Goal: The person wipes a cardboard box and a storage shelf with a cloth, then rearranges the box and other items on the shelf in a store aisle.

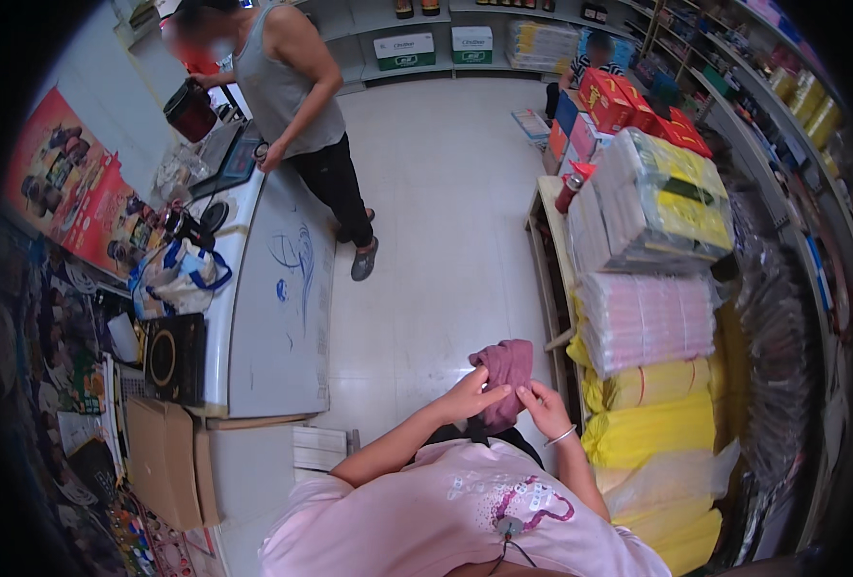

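A folded mauve cloth [509,363] is held up in front of my body, between both hands. My left hand [474,392] grips its left edge, with the thumb lying across the front of the fabric. On the other side, my right hand [545,409] pinches the lower right edge with thumb and fingers; a bracelet circles that wrist. The cloth hangs in soft folds, and its lower end drops towards my lap. Some of my fingers are hidden behind it.
To the left runs a white counter [277,317] bearing a black induction cooker [174,356] and a plastic bag [181,274]. A person [296,96] stands behind it holding a dark pot [190,109]. At right, wrapped packs [648,317] are stacked beside a wooden shelf [547,216].
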{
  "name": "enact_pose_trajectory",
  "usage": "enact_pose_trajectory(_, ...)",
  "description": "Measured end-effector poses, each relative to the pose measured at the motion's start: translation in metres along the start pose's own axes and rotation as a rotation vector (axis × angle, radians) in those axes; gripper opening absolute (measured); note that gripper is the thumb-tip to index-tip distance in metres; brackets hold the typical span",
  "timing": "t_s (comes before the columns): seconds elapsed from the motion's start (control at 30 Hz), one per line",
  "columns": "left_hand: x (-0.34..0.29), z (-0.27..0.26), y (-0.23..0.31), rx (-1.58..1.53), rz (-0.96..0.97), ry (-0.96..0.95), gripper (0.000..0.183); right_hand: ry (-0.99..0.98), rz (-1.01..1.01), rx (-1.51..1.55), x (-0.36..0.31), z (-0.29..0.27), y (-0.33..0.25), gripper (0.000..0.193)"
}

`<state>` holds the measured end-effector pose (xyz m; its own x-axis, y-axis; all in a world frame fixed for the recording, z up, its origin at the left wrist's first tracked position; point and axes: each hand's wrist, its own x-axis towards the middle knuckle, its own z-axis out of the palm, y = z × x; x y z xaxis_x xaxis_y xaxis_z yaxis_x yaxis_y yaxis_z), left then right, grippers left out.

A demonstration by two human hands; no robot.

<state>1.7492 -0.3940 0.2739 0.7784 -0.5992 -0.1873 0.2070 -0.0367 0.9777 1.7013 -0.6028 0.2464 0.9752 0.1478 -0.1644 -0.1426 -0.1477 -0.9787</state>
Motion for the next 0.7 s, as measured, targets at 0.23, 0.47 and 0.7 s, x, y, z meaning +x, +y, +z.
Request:
enact_pose_trajectory(0.23,0.145,-0.111,0.055,-0.127,0.071,0.271,0.053,-0.189,-0.216,-0.275,0.218,-0.036,-0.097,0.019)
enact_pose_trajectory(0.47,0.322,-0.255,0.073,-0.411,-0.12,0.277,0.06,-0.084,-0.226,-0.77,0.462,-0.078,-0.126,0.023)
enact_pose_trajectory(0.7,0.525,-0.376,0.154,-0.316,-0.094,-0.012,0.078,0.271,-0.252,-0.853,0.652,-0.129,-0.173,0.027)
